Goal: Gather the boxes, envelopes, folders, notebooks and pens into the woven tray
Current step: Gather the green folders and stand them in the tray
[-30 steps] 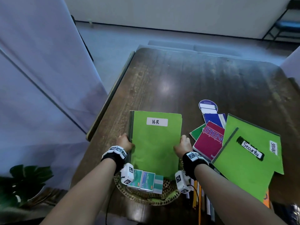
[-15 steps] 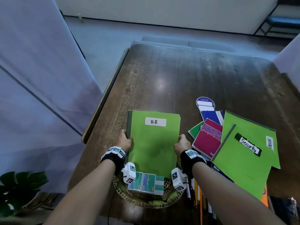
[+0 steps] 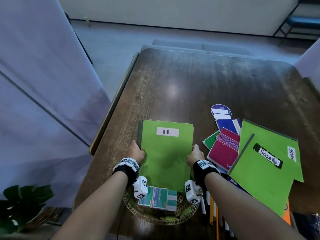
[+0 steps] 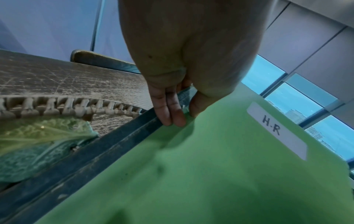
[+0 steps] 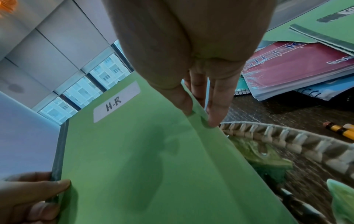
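Observation:
A green folder labelled "H-R" (image 3: pixel 166 153) (image 4: pixel 220 166) (image 5: pixel 138 159) is held tilted above the round woven tray (image 3: pixel 155 218) (image 4: pixel 57 104) (image 5: pixel 287 137). My left hand (image 3: pixel 137 151) (image 4: pixel 178 112) pinches its dark spine edge, thumb on top. My right hand (image 3: pixel 195 152) (image 5: pixel 199 115) pinches the opposite edge. Small teal boxes (image 3: pixel 158 198) lie in the tray under the folder's near end. A second green folder marked "Security" (image 3: pixel 266 163), a red steno notebook (image 3: pixel 224 149) (image 5: pixel 298 66) and pens and pencils (image 3: pixel 212 212) (image 5: pixel 339 130) lie to the right.
The dark wooden table (image 3: pixel 207 87) stretches away beyond the folder. A blue notebook (image 3: pixel 228 123) and a round blue card (image 3: pixel 221 110) sit behind the red one. A lilac cloth screen (image 3: pixel 43 84) stands along the left; a potted plant (image 3: pixel 22 201) is at lower left.
Both hands keep the same grip on the H-R folder. It has hardly moved over the tray; mostly the head view shifted a little.

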Demonstrator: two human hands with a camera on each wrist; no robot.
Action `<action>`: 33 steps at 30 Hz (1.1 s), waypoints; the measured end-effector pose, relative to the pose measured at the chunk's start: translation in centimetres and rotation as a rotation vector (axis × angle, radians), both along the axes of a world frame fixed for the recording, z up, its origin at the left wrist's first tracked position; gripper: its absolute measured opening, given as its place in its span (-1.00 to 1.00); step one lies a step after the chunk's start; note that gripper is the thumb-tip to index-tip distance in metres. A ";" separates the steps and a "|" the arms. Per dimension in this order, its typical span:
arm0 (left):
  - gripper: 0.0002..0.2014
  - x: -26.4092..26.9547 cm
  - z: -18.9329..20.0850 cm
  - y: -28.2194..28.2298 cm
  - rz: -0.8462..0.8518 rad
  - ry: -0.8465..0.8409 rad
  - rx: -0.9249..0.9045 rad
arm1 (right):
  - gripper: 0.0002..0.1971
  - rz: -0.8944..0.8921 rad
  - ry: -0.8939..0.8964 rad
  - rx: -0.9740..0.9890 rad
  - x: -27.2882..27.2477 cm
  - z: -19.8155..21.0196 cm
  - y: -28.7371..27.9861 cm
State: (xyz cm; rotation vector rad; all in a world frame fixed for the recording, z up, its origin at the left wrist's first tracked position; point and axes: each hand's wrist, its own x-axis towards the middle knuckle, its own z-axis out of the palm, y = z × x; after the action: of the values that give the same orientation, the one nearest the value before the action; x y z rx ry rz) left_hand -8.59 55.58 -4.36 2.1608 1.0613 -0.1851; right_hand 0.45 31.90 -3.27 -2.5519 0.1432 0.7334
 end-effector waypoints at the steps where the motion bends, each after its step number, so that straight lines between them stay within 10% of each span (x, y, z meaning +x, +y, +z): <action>1: -0.55 0.1 0.1 -0.2 -0.005 0.004 0.017 | -0.71 0.007 0.007 0.004 0.1 0.0 -0.1; 7: -0.18 0.7 0.7 -2.7 -0.046 -0.122 0.203 | -0.59 0.048 0.020 0.029 0.4 0.6 -1.8; 19: -0.65 9.9 4.2 -18.2 -0.505 -0.363 0.081 | -0.66 -0.120 0.003 0.049 4.6 2.6 -15.3; 33: -0.51 18.0 0.7 -37.5 -0.809 -0.013 -0.226 | -0.37 -0.304 0.181 -0.094 8.9 0.2 -35.6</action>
State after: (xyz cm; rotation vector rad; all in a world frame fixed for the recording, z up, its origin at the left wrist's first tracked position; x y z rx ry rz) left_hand 9.41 18.13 -3.65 2.2522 0.0934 -0.6221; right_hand 9.34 -3.74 -3.04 -2.4677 0.6231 0.8499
